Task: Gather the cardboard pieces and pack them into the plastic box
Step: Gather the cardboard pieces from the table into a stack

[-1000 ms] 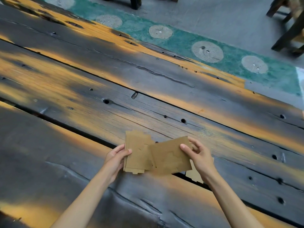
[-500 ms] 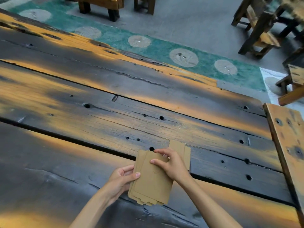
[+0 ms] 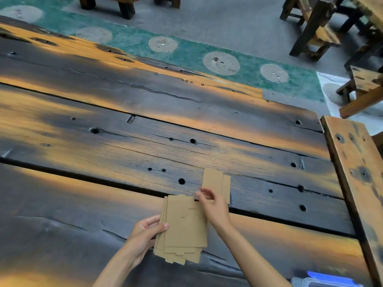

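Looks like a rustic workshop or wood-furniture space: long bench of dark, charred-looking weathered planks with knot holes and orange streaks (image 3: 145, 125), grey concrete floor (image 3: 238, 23), green floor strip with round tan patterned discs (image 3: 186, 50), rough dark wooden stools (image 3: 315, 32) standing around at right.

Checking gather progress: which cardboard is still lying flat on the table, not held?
The cardboard just beyond the right hand, flat on the planks. The stack nearer the camera is gripped by the left hand.
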The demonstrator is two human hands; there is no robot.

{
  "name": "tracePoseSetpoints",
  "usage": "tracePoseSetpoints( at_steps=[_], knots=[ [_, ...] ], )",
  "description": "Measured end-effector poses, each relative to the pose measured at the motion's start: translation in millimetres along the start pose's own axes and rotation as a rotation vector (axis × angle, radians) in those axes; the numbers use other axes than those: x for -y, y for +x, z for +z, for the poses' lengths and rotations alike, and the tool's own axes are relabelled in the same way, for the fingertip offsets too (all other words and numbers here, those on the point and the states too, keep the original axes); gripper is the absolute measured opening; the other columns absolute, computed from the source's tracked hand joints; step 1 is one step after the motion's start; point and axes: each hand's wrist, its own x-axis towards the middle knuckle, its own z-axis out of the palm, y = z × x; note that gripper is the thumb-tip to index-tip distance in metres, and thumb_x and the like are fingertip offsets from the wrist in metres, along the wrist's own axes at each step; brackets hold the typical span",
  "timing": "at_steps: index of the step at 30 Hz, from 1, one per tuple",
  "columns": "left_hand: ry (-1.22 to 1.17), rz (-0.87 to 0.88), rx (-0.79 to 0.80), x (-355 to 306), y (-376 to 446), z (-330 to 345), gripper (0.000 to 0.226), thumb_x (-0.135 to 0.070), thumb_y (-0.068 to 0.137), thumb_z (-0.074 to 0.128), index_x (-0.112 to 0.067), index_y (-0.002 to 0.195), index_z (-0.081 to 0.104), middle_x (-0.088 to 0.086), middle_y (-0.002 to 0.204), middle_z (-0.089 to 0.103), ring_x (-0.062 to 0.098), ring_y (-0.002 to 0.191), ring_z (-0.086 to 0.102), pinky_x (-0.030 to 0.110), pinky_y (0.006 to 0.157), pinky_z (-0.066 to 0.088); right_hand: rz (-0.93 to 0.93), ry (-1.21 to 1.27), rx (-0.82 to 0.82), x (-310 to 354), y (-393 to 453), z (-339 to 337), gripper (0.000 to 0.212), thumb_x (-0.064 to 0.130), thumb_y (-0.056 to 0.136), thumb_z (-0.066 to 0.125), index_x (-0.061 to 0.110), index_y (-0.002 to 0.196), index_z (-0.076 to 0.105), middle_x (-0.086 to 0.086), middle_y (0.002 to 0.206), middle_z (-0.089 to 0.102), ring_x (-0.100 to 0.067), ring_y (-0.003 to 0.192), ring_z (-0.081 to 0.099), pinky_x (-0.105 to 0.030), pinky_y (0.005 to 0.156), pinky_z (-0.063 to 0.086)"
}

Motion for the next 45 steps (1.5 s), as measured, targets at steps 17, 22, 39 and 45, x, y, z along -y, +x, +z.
tracePoseSetpoints(
  at_steps=[17, 22, 39, 45],
  knots=[
    [-0.005, -0.028, -0.262, -20, 47, -21, 0.026, 0.001, 0.093, 0.064, -0.013, 0.113, 0.074, 0.012, 0.106, 0.082, 0.023, 0.09, 0.08, 0.035, 0.072, 0.061, 0.571, -0.352, -0.282, -54, 92, -1, 0.102, 0.056, 0.059, 0.091, 0.01, 0.132, 0.038, -0.02, 0.139, 0.042, -0.039, 0.131, 0.039, -0.048, 0.102, 0.042],
    [-0.012, -0.022, -0.292, -27, 60, -20, 0.025, 0.0, 0.093, 0.065, -0.014, 0.112, 0.074, 0.01, 0.104, 0.082, 0.021, 0.089, 0.08, 0.037, 0.076, 0.059, 0.513, -0.146, -0.311, -64, 96, -13, 0.077, 0.036, 0.063, 0.095, 0.018, 0.121, 0.049, -0.016, 0.129, 0.05, -0.035, 0.119, 0.053, -0.044, 0.105, 0.045],
    [-0.022, -0.028, -0.17, -31, 55, 3, 0.026, -0.003, 0.092, 0.065, -0.013, 0.113, 0.076, 0.013, 0.11, 0.08, 0.022, 0.091, 0.079, 0.034, 0.071, 0.061, -0.155, 0.228, -0.049, -10, -5, -88, 0.031, -0.013, 0.084, 0.067, 0.018, 0.084, 0.072, 0.01, 0.095, 0.078, -0.003, 0.102, 0.068, -0.018, 0.087, 0.05],
    [-0.056, -0.07, 0.02, -30, 37, 19, 0.029, 0.001, 0.092, 0.06, -0.004, 0.117, 0.073, 0.021, 0.115, 0.077, 0.025, 0.092, 0.076, 0.032, 0.071, 0.062, -0.394, -0.02, 0.192, -2, -29, -92, 0.035, -0.003, 0.083, 0.078, 0.031, 0.075, 0.074, 0.005, 0.138, 0.058, -0.01, 0.135, 0.05, -0.03, 0.108, 0.04]
  ],
)
